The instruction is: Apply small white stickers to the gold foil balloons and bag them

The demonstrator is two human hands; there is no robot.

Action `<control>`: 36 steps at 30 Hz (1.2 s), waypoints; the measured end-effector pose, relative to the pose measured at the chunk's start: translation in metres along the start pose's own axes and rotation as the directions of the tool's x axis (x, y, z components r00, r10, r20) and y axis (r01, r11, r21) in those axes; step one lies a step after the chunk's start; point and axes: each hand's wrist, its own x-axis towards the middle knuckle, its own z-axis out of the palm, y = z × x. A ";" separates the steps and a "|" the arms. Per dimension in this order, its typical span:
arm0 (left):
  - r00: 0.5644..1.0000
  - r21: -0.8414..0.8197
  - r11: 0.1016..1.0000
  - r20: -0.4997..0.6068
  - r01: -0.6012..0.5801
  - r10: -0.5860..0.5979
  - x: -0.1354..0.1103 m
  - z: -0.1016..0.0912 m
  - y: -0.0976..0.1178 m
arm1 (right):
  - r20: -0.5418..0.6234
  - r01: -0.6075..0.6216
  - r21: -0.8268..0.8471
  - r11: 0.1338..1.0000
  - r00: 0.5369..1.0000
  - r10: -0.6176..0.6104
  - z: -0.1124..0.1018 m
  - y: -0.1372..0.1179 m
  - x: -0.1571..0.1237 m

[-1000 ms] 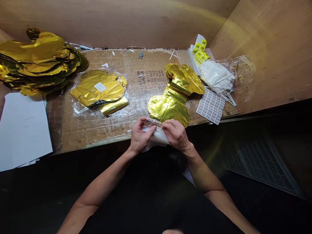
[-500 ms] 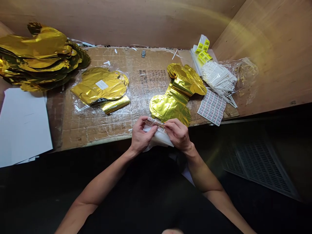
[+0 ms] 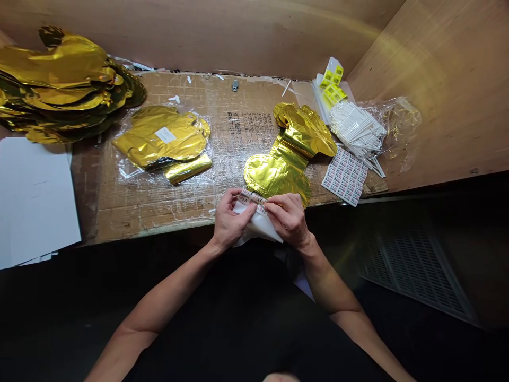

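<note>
At the table's front edge my left hand point(image 3: 228, 220) and my right hand point(image 3: 288, 218) both pinch a small white sticker sheet point(image 3: 254, 209) with a row of printed labels along its top. The fingers of each hand are closed on it, thumbs and forefingers meeting near the label strip. Just beyond the hands lies a folded gold foil balloon point(image 3: 288, 154), not touched by either hand.
A bagged gold foil balloon point(image 3: 163, 140) lies left of centre; a stack of gold foil balloons point(image 3: 59, 85) sits far left above white paper sheets point(image 3: 34, 201). A label sheet point(image 3: 345, 175), white sticks in plastic point(image 3: 358, 130) and yellow stickers point(image 3: 332, 85) are at right. Wooden walls enclose the cardboard-covered table point(image 3: 238, 122).
The hands stay at the sheet with only slight finger shifts. The view has moved a little, nothing on the table changed place.
</note>
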 end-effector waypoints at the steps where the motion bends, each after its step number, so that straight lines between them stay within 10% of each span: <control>1: 1.000 -0.002 1.000 0.000 -0.004 0.004 0.000 0.000 0.000 | -0.018 -0.040 0.049 0.998 0.999 0.041 -0.001 -0.001 0.002; 6: 1.000 -0.006 1.000 0.003 -0.014 0.014 -0.001 -0.002 0.000 | 0.061 -0.164 0.235 0.958 0.986 0.153 -0.004 -0.002 0.010; 12: 1.000 -0.006 1.000 0.001 -0.005 0.005 -0.001 -0.005 0.000 | -0.013 0.066 -0.002 0.998 0.998 -0.066 -0.001 -0.004 0.004; 16: 0.992 0.116 0.990 0.100 -0.086 0.075 0.003 -0.010 -0.004 | -0.010 -0.169 0.177 0.970 0.985 0.173 -0.011 0.008 0.015; 19: 0.881 0.254 0.921 0.445 -0.296 0.160 0.006 -0.008 -0.010 | 0.136 -0.372 0.229 0.899 0.927 0.349 -0.013 0.030 0.033; 23: 0.725 0.368 0.771 0.667 -0.520 0.171 0.005 0.001 -0.023 | 0.295 -0.333 -0.013 0.943 0.900 0.321 -0.001 0.046 0.048; 28: 0.742 0.403 0.754 0.650 -0.518 0.163 0.003 0.003 -0.030 | 0.131 -0.261 -0.391 0.883 0.934 0.334 0.001 0.050 0.039; 36: 0.752 0.360 0.803 0.640 -0.476 0.159 0.010 -0.011 -0.017 | 0.354 -0.205 -0.127 0.970 0.905 0.238 -0.002 0.070 0.037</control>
